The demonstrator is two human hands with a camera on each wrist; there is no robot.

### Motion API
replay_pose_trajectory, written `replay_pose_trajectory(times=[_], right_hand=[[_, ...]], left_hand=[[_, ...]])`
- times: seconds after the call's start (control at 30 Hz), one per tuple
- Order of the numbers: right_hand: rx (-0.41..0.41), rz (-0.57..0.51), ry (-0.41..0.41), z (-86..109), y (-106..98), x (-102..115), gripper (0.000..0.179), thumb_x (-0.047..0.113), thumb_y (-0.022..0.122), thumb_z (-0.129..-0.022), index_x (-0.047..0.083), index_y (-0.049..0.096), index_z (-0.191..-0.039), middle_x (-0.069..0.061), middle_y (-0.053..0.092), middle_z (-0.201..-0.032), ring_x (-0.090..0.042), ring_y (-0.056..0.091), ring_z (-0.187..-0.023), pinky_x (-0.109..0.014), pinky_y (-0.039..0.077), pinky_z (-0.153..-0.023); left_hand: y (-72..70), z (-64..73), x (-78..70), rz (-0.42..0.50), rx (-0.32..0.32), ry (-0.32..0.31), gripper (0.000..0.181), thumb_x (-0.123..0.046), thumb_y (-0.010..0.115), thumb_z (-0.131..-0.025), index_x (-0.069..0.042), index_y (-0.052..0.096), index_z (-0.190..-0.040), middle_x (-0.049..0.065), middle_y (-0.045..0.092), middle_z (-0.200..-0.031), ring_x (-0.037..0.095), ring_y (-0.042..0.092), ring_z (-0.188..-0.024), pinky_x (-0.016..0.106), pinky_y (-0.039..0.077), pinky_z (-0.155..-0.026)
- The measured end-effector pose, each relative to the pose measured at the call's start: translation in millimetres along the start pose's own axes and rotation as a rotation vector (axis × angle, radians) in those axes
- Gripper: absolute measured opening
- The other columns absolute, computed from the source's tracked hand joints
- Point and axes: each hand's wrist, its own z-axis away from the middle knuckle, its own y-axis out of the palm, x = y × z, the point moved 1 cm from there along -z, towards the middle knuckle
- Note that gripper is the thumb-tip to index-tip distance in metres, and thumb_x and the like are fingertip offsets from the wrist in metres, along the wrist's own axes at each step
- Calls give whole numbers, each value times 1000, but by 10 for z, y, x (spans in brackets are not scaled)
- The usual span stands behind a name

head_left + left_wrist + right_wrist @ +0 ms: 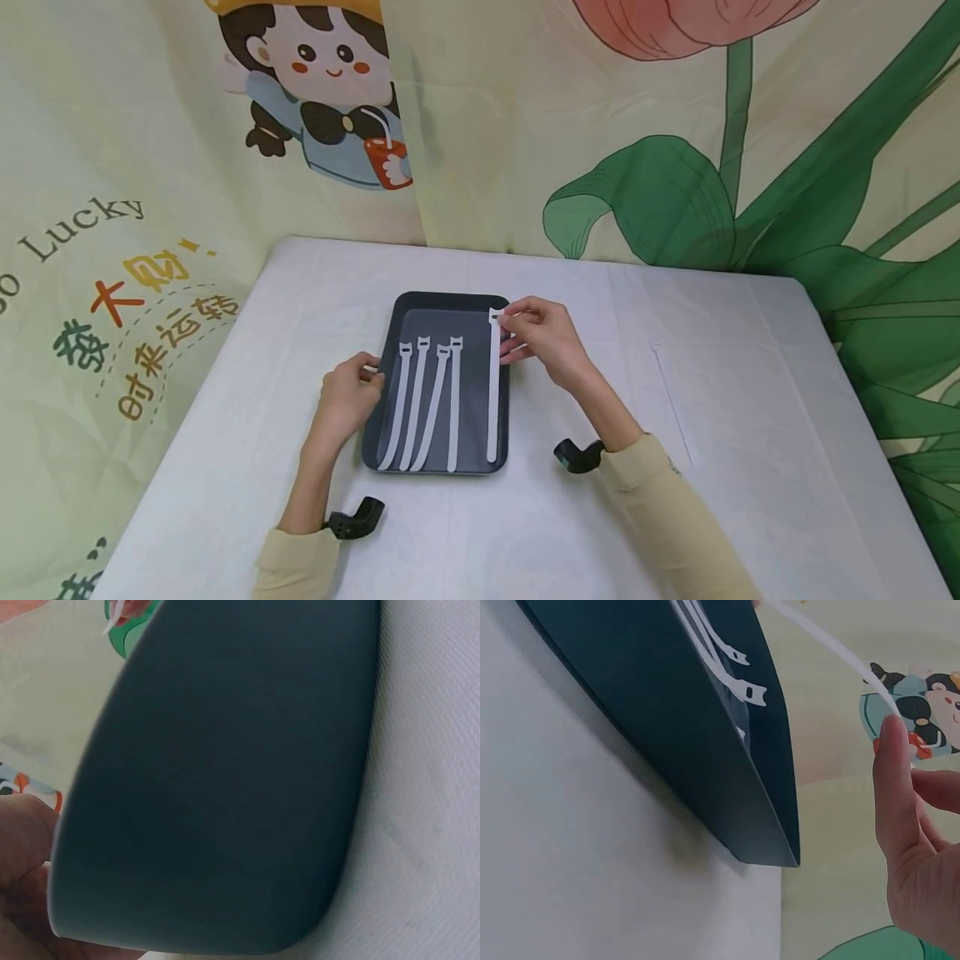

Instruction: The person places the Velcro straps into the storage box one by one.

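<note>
A dark grey rectangular tray [472,400] lies on the table. Inside it, several white cable straps [454,400] with slotted heads lie side by side toward the left, heads at the far end. My left hand [350,396] grips the tray's left rim; in the left wrist view the tray's outer wall [217,780] hides part of that hand. My right hand [546,337] pinches another white cable strap [493,400] near its slotted head, over the tray's right side. The right wrist view shows this strap [829,641] bowed, clear of the tray rim at the fingertips.
A white cloth covers the table [712,500]. Behind it hangs a printed backdrop [480,150] with a cartoon figure, a flower and lettering. Dark wrist cameras stick out near both cuffs, the right one [579,457] beside the tray's near right corner.
</note>
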Motion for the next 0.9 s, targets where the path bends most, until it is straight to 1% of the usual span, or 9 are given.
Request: replay_pose_trajectory(times=[0.2,0.4,0.53,0.67,0.8,0.9], right_hand=[[3,11,0,-48,103,-92,17,7,67,-98,-4,64,-112,-15,71,-91,-22,73,-65,-45,62,-66],[27,31,-32,-56,187,-147,18,6,66,-99,-5,64,-113,-22,74,-97,-25,74,-67,-46,62,-67],[55,84,-54,-68,215,-175,16,5,65,-99,-5,65,-111,-23,75,-101,-28,76,-72,-47,62,-70],[62,147,-74,-93,240,-208,13,5,66,-98,-4,66,-107,-21,76,-99,-30,76,-75,-47,62,-71],[42,214,-85,-124,279,-241,11,5,67,-97,-3,68,-104,-19,76,-96,-30,76,-76,-42,62,-70],[24,276,-95,-143,306,-260,9,3,68,-96,-2,68,-103,-17,76,-93,-25,76,-73,-41,62,-70]], left_hand=[[6,-6,6,-1,-2,1,29,-7,57,-98,8,65,-122,27,73,-101,34,72,-82,41,56,-68],[5,-5,9,3,0,0,29,-7,58,-98,7,65,-123,26,74,-101,33,72,-82,41,56,-68],[5,-9,16,9,-1,-1,29,-7,58,-98,7,66,-122,26,74,-101,33,72,-83,42,56,-69],[4,-20,26,10,-8,5,29,-7,58,-97,7,66,-122,26,74,-101,33,72,-84,43,56,-71],[5,-27,43,10,-12,10,29,-7,58,-97,7,66,-121,26,74,-101,34,72,-85,44,57,-72],[10,-24,51,11,-9,8,29,-6,58,-98,7,66,-122,26,74,-101,34,72,-85,44,56,-72]])
